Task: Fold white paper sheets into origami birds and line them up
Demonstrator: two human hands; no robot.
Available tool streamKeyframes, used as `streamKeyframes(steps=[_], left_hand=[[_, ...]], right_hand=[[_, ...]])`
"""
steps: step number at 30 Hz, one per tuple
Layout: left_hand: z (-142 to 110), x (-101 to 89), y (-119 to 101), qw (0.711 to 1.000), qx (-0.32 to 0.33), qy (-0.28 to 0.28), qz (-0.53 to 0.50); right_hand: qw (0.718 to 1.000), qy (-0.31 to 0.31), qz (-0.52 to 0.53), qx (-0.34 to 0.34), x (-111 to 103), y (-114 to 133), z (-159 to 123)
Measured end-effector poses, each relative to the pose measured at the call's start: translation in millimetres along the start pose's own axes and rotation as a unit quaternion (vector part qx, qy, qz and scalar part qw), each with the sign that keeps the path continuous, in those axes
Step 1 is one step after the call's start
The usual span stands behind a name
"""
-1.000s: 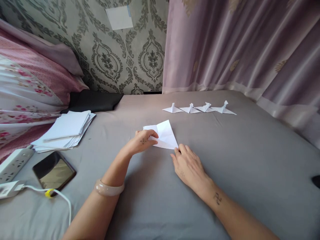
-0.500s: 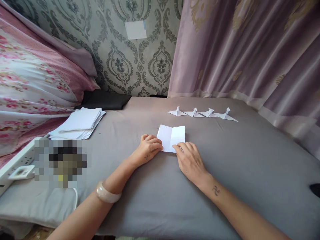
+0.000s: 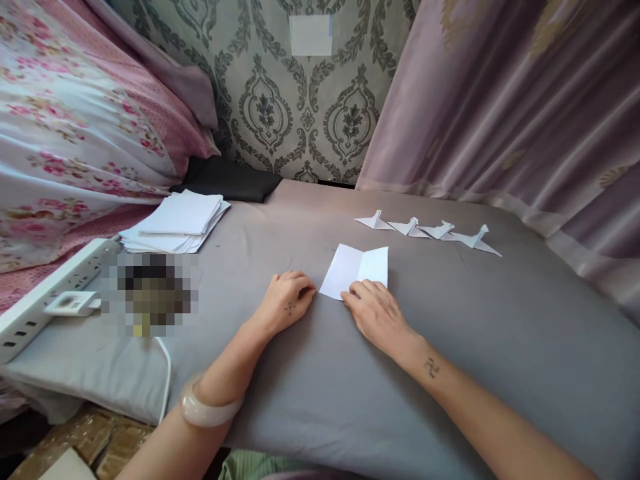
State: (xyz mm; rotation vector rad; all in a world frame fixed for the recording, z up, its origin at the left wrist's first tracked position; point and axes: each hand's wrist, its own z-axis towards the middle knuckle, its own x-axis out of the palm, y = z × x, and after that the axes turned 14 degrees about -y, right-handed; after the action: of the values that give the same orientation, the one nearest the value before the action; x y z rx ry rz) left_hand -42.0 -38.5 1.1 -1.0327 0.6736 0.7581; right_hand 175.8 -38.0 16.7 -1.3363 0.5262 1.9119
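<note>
A white sheet of paper (image 3: 345,263) with a crease down its middle lies on the grey cloth, its two halves slightly raised like an opened card. My right hand (image 3: 377,310) grips its near edge, fingers over the right half and thumb at the bottom, hiding that corner. At the lower left corner is my left hand (image 3: 290,300), its fingers closed in a pinch; whether the corner tip is between them I cannot tell. Beyond the sheet, several folded white paper figures (image 3: 410,228) stand in a row.
A stack of white paper (image 3: 183,215) lies at the back left before a black flat item (image 3: 227,179). A white power strip (image 3: 55,293) with a plugged-in charger (image 3: 74,303) and cable (image 3: 167,373) runs along the left, beside a blurred-out object (image 3: 156,290). Curtains (image 3: 465,100) hang at right.
My left hand has slid off the sheet's left part to its corner tip. My right hand still holds the near edge. The whole view has shifted, with the head turned slightly.
</note>
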Motion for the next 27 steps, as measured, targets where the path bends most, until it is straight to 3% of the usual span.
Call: streamKeyframes(steps=[3, 7, 15, 27], left_hand=[[2.0, 0.0, -1.4, 0.999, -0.032, -0.003, -0.033], [1.4, 7.0, -7.1, 0.999, -0.025, 0.01, -0.037], [2.9, 13.8, -10.0, 0.998, -0.06, 0.01, -0.023], [8.1, 18.2, -18.5, 0.995, -0.099, 0.0, 0.019]], right_hand=[[1.0, 0.008, 0.014, 0.009, -0.2, -1.1, 6.0], [0.998, 0.035, 0.042, 0.034, -3.0, -4.4, 16.7], [0.98, 0.151, 0.063, 0.109, -11.7, -11.0, 42.2], [0.961, 0.236, 0.061, 0.131, -16.2, -17.4, 69.4]])
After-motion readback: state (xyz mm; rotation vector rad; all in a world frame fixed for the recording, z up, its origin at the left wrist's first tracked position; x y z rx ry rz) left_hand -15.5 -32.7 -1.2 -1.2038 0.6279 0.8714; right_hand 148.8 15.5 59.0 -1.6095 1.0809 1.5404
